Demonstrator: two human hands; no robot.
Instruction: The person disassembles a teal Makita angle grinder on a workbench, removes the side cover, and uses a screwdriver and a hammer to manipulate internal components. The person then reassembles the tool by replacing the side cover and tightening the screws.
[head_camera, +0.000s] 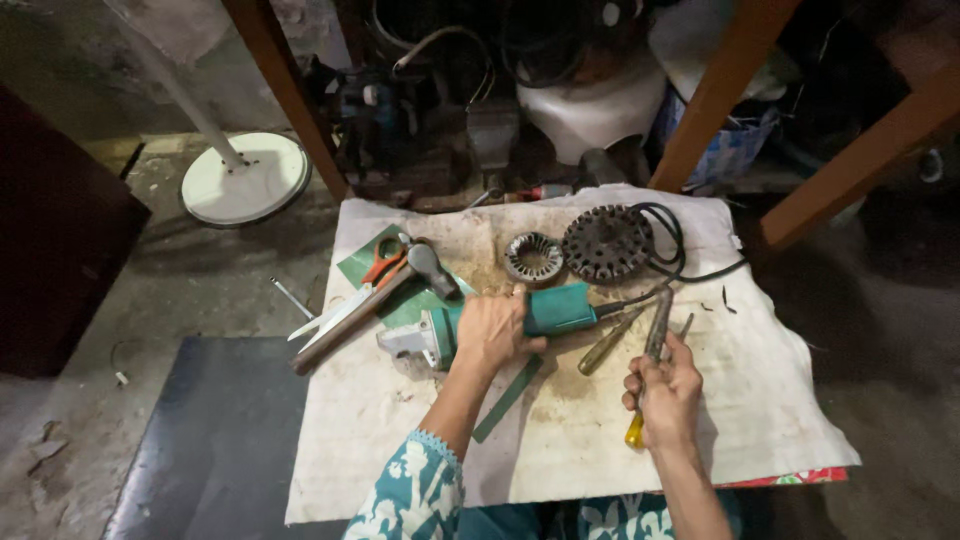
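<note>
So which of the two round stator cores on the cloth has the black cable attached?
The larger, darker stator, on the right; the black cable loops from its right side. The smaller silvery stator beside it, nearer the left hand, has no cable.

A teal angle grinder (480, 325) lies on its side, head toward nine o'clock. A yellow-handled screwdriver (650, 370) stands nearly upright at its four o'clock, tip up.
</note>
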